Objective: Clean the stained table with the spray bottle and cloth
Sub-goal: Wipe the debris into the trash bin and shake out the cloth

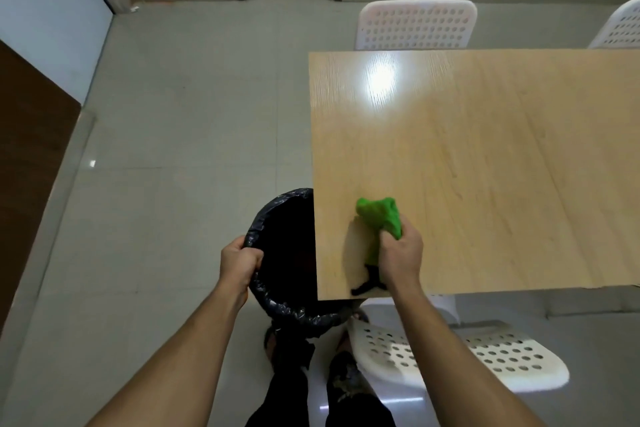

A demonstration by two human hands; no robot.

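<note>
Clutching a bunched bright-green cloth (381, 220) near the light wooden tabletop's (485, 149) near-left corner, the right hand (401, 255) presses down while the left hand (239, 262) grips the black-lined round bin's (277, 302) rim.

Both bare forearms reach up from the bottom edge, the left running toward 1 o'clock and the right toward 11 o'clock. The left hand (240, 262) is curled closed with its thumb on top, fingers hooked over a rim, knuckles facing 2 o'clock. The right hand (401, 253) is a tight fist, back upward, knuckles toward 11 o'clock, clenched around bunched fabric.
</note>
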